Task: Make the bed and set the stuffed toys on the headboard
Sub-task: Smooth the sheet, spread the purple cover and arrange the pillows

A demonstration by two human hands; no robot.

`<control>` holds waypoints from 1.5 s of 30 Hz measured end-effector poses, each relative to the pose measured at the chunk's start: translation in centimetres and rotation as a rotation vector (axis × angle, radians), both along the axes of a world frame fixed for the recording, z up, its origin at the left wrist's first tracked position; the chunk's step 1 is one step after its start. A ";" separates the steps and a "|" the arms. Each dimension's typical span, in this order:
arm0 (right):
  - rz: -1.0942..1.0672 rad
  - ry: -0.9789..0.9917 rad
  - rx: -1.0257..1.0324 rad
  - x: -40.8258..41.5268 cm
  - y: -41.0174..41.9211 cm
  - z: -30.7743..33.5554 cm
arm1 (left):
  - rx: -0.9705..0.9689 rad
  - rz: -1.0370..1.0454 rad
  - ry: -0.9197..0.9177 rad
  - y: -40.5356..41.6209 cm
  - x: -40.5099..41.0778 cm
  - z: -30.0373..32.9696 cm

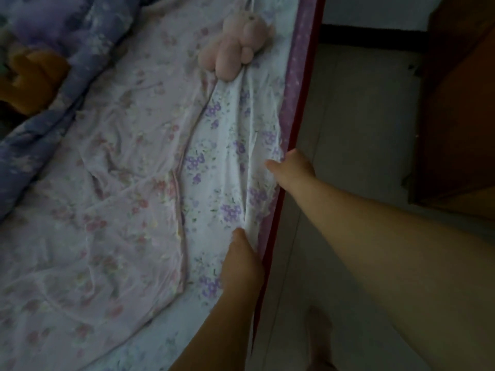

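Bed (300, 84): rumpled floral sheet (227, 162), pink sheet (107, 210), blue quilt (67, 62), pink plush bear (235, 41).

L hand (242, 263) low, near body, fingers curled down over bed edge, gripping cloth; forearm runs up from bottom of frame; R hand (290, 170) further out, arm nearly straight, thumb sticking out to the left, fingers tucked over same edge.

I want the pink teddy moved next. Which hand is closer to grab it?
Probably the right hand. It grips the white flowered sheet farther up the bed edge, nearer the pink teddy; the left hand grips it lower down.
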State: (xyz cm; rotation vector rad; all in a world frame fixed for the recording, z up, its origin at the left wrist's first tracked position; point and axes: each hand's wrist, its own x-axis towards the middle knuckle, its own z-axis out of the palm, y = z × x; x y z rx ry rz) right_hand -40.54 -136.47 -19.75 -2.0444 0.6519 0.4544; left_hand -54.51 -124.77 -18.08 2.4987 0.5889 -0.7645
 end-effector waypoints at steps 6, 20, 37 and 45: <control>0.047 0.100 -0.071 2.4 -2.3 -2.6 | -0.061 -0.193 0.067 -1.6 -0.3 -1.0; 0.164 0.327 -0.340 7.6 -10.7 -1.7 | -0.175 -0.203 -0.154 -6.4 13.6 0.9; -0.047 -0.156 -0.226 34.0 -9.6 2.7 | -0.276 -0.191 -0.161 -12.0 35.3 0.8; 0.142 -0.010 -0.332 44.9 -8.7 -0.8 | -0.243 0.131 -0.217 -15.0 43.9 -1.7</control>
